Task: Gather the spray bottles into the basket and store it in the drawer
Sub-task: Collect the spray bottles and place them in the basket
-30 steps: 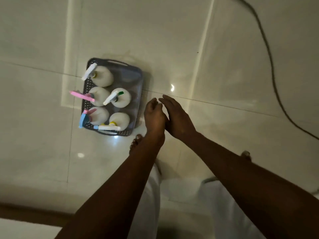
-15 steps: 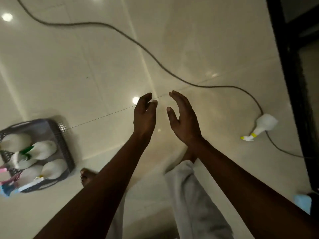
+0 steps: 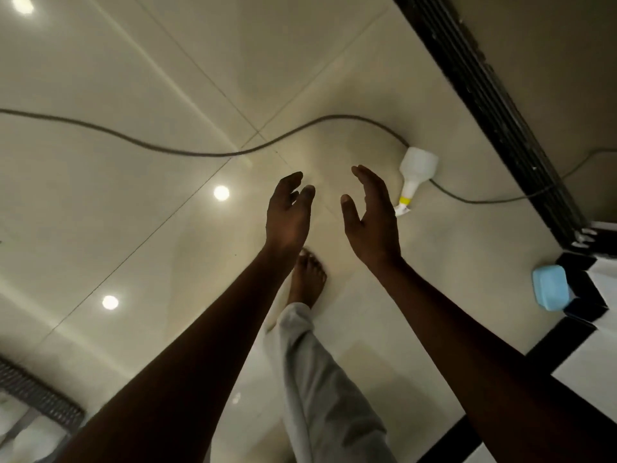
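A white spray bottle (image 3: 416,170) with a yellow collar lies on its side on the tiled floor, right of centre. My right hand (image 3: 370,217) hovers just left of it, fingers spread, holding nothing. My left hand (image 3: 288,215) is held up beside it, also empty with fingers apart. The dark perforated basket (image 3: 40,394) shows only as a corner at the bottom left edge, with pale bottle shapes inside it.
A dark cable (image 3: 167,147) snakes across the floor and passes behind the lying bottle. A black door track (image 3: 494,105) runs along the right. A light blue box (image 3: 551,292) sits at the right edge. My bare foot (image 3: 307,279) is below my hands.
The view has swung away from the basket, which slid to the bottom left corner. The lying bottle has come closer to my right hand, and both hands stay open.
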Demonstrator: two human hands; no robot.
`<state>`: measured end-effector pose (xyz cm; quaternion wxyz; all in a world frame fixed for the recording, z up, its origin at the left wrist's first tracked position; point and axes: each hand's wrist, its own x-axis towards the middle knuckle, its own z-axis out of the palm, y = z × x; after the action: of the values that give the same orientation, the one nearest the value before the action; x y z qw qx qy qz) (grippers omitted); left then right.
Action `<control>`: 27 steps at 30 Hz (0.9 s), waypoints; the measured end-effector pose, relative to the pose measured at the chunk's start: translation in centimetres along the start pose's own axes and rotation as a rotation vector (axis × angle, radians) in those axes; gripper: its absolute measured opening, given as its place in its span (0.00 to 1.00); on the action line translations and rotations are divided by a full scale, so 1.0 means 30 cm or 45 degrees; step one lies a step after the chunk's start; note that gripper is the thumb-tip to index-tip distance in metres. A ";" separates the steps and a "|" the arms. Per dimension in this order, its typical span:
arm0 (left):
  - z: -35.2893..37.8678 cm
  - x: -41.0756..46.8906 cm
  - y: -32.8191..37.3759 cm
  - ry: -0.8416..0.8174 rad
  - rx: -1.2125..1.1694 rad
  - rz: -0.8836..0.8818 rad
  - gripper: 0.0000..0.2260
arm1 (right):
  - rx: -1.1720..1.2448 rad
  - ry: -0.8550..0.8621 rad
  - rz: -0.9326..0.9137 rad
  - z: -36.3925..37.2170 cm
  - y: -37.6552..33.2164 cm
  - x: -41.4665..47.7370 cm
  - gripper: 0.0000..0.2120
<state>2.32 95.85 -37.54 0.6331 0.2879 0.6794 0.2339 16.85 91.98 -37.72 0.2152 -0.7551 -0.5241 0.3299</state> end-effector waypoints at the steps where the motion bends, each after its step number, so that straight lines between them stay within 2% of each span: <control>1: 0.055 0.022 -0.004 -0.020 0.025 -0.017 0.20 | -0.001 0.027 0.037 -0.028 0.051 0.022 0.23; 8: 0.379 0.188 -0.062 -0.196 0.181 -0.111 0.20 | -0.019 0.168 0.276 -0.168 0.387 0.212 0.26; 16: 0.628 0.388 -0.141 -0.331 0.259 -0.219 0.21 | -0.086 0.131 0.580 -0.194 0.713 0.437 0.35; 23: 0.736 0.505 -0.190 -0.380 0.183 -0.304 0.20 | -0.068 0.132 0.676 -0.128 0.839 0.563 0.44; 27: 0.736 0.525 -0.195 -0.397 0.144 -0.332 0.21 | -0.070 0.155 0.712 -0.116 0.846 0.586 0.43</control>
<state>23.21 101.42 -54.92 0.7383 0.2653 0.6167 0.0643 39.95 99.37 -57.13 0.1263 -0.8943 -0.2903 0.3161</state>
